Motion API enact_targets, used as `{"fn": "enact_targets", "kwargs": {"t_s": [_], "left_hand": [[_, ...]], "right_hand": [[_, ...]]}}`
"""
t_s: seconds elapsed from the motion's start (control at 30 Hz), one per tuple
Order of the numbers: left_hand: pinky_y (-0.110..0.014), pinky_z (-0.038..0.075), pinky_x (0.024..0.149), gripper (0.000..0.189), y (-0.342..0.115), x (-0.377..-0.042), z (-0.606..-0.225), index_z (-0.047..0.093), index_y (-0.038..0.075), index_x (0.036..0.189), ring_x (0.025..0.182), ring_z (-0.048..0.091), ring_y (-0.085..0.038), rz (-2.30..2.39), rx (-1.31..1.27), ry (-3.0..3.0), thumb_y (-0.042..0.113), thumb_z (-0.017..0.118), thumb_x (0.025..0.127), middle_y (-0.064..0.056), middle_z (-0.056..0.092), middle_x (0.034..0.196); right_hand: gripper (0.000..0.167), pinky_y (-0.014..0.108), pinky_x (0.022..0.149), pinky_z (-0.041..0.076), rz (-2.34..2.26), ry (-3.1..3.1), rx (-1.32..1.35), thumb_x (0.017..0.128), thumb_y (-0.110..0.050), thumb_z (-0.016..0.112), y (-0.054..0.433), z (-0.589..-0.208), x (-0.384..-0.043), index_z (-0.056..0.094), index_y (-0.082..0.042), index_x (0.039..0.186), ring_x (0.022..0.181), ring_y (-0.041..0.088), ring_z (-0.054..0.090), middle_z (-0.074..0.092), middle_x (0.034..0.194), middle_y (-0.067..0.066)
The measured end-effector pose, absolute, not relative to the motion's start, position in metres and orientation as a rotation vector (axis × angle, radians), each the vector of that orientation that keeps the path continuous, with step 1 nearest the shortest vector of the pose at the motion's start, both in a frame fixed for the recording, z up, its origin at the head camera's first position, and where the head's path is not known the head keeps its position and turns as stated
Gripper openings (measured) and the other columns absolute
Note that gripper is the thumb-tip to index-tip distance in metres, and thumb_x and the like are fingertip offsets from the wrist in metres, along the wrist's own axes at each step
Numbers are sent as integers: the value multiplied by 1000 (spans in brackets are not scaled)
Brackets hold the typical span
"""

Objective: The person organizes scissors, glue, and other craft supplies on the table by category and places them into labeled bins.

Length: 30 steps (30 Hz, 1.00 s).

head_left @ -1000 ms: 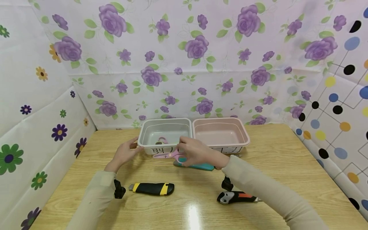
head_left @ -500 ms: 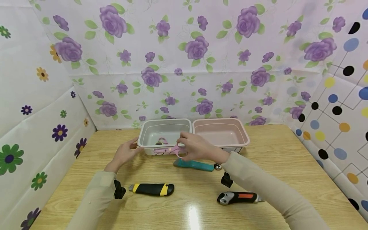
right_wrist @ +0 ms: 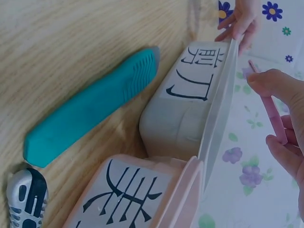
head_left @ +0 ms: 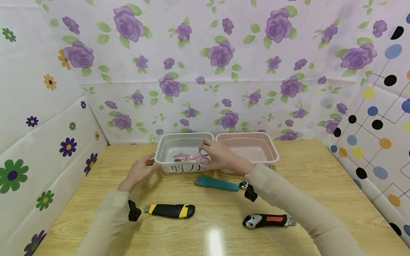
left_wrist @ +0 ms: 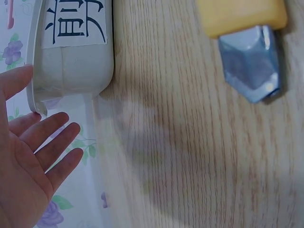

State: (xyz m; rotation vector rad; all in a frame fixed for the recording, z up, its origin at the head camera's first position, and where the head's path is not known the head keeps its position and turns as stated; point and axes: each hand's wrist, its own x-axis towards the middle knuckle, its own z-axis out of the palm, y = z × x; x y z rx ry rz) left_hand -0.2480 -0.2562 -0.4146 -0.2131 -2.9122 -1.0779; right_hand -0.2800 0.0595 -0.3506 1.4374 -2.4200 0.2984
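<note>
My right hand [head_left: 217,154] pinches pink scissors [head_left: 190,156] by the handle loops, blades pointing left over the grey bin [head_left: 169,137]. In the right wrist view the scissors [right_wrist: 271,111] appear edge-on between thumb and fingers. My left hand [head_left: 140,172] touches the grey bin's front left corner. The left wrist view has its thumb [left_wrist: 18,80] and index fingertip right at the rim, the other fingers spread and fairly straight. Inside the bin lies another pink-handled item, mostly hidden behind the held scissors. Black characters on a white label mark the bin's front.
A pink bin [head_left: 272,149] adjoins the grey one on the right. In front lie a teal utility knife [head_left: 216,183], a small silver-and-black item [head_left: 244,184], a black-and-yellow cutter [head_left: 169,210] and a black, grey and red cutter [head_left: 267,220]. Patterned cloth [head_left: 205,89] hangs behind the table.
My right hand has raised the pink scissors from in front of the grey bin to over its opening. The left hand has stayed at the bin's corner.
</note>
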Motion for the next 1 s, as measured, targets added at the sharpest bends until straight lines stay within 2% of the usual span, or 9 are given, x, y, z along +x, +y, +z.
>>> {"fn": "enact_targets", "kwargs": {"t_s": [0.3,0.63,1.0], "left_hand": [[-56,41,89,67,-257,-247,-415,32,6,141,113,50,-39,-1095,-195,-2909,38,57,88,-22,53,124],[-55,42,88,68,-259,-249,-418,33,5,141,112,52,-38,-1099,-215,-2893,39,57,88,-22,53,124],[-54,42,89,67,-257,-248,-415,33,4,141,113,51,-38,-1096,-205,-2899,40,56,89,-23,50,126]], "right_hand": [[52,18,41,29,306,-2429,1381,68,-28,77,55,-354,-290,59,-1,109,50,8,36,43,95,7],[52,21,46,38,325,-2407,1339,71,-28,76,49,-362,-299,57,-1,113,56,9,46,48,111,14],[57,24,53,45,411,-2499,1302,70,-22,77,44,-366,-306,54,1,117,60,12,48,46,115,15]]}}
